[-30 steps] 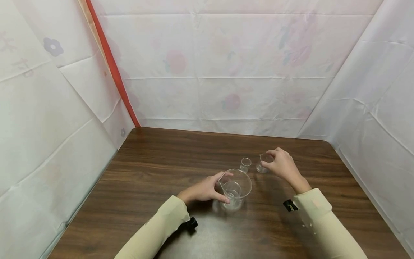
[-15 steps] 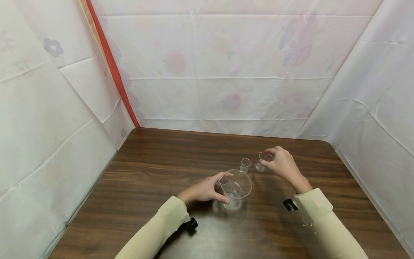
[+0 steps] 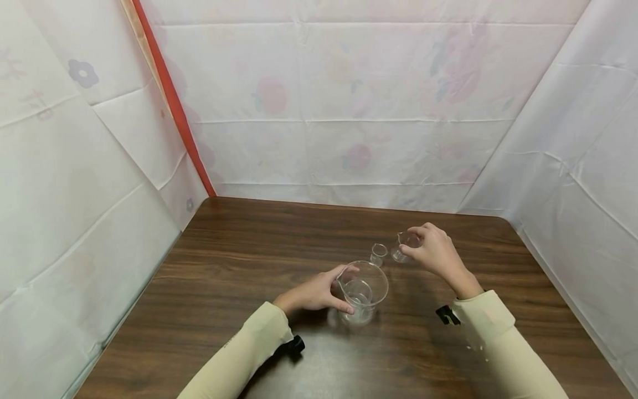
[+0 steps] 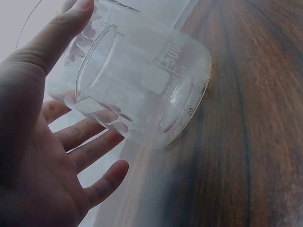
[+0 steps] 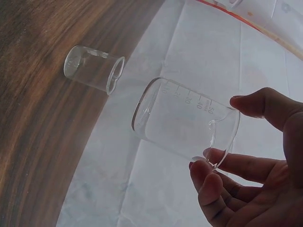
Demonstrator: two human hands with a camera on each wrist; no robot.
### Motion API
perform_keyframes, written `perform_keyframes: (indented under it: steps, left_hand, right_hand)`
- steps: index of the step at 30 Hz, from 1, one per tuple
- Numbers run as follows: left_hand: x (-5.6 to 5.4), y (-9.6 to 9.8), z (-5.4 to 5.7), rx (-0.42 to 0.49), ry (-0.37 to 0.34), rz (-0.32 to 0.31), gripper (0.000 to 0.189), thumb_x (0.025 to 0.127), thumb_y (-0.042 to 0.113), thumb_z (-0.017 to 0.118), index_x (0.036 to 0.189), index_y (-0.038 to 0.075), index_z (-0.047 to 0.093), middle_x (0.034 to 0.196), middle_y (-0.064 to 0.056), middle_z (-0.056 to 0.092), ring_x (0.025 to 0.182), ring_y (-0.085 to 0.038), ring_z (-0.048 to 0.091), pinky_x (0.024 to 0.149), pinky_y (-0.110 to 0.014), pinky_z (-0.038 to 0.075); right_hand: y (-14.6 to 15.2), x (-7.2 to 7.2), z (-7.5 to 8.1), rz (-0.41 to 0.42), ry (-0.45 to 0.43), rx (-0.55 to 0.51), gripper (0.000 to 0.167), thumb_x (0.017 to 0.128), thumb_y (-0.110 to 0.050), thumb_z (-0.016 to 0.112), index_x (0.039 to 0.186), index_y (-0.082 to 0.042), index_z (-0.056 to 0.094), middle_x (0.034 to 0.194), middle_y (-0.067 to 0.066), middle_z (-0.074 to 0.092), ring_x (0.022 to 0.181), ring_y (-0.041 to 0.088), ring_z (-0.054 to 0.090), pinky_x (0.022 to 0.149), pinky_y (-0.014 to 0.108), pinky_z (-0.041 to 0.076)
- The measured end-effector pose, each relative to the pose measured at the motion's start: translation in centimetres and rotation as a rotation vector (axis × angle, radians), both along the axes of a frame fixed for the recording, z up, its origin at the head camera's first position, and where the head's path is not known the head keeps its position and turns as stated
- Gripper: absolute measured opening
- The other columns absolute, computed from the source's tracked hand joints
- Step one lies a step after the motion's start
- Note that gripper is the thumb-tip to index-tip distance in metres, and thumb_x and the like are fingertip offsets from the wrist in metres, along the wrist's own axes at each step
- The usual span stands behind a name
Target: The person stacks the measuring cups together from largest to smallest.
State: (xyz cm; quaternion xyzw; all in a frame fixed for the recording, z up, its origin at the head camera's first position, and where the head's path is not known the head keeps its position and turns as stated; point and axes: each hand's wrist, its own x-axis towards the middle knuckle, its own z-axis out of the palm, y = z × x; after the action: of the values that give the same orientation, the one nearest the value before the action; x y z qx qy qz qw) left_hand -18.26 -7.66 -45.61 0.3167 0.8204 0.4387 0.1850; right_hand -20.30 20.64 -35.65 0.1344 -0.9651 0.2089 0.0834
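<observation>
My left hand (image 3: 319,291) holds the side of a large clear glass beaker (image 3: 375,306) standing on the table, thumb in front and fingers round the back. Inside that beaker sits another, smaller beaker (image 4: 113,66), whose rim shows in the left wrist view. By its rim, my right hand (image 3: 435,252) pinches a 50 ml beaker (image 5: 180,118) between thumb and fingertips; in the right wrist view its base is off the wood. Just left of it, the smallest beaker (image 3: 377,256) stands upright on the table, apart from both hands.
The brown wood-grain table (image 3: 239,266) extends around the glassware. White patterned sheets (image 3: 324,111) hang behind it and on both sides, with a red strip (image 3: 174,105) at the left corner. A black wrist device (image 3: 296,344) shows under the left sleeve, another (image 3: 447,316) by the right.
My right hand has raised the 50 ml beaker a little and shifted it slightly left, towards the smallest beaker. The left hand and large beaker have stayed in place.
</observation>
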Motion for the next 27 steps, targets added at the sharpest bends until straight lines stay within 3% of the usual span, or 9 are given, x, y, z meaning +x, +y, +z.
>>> perform_keyframes:
  steps: [6,17,27]
  left_hand:
    - [0.0,0.0,-0.2,-0.008,0.002,0.004,0.083,0.077,0.040,0.082,0.145,0.033,0.035,0.141,0.003,0.054,0.115,-0.020,0.060,0.096,-0.032,0.047]
    - [0.0,0.0,0.0,-0.010,0.000,0.003,0.085,0.078,0.039,0.081,0.148,0.024,0.035,0.142,0.002,0.054,0.113,-0.021,0.061,0.094,-0.031,0.047]
    - [0.0,0.0,0.0,-0.002,-0.003,0.000,0.083,0.078,0.037,0.082,0.146,0.027,0.035,0.142,0.001,0.054,0.115,-0.021,0.060,0.095,-0.030,0.047]
  right_hand:
    - [-0.1,0.2,0.3,0.004,-0.013,-0.001,0.044,0.084,-0.026,0.071,0.116,0.005,0.066,0.095,0.014,0.061,0.079,0.023,0.054,0.071,0.040,0.043]
    - [-0.5,0.5,0.9,0.004,-0.012,-0.011,0.045,0.084,-0.026,0.072,0.118,0.003,0.066,0.094,0.015,0.060,0.079,0.023,0.052,0.072,0.038,0.041]
    - [-0.8,1.0,1.2,0.021,0.018,-0.034,0.043,0.084,-0.025,0.073,0.116,0.002,0.067,0.090,0.012,0.059,0.076,0.020,0.051,0.071,0.035,0.039]
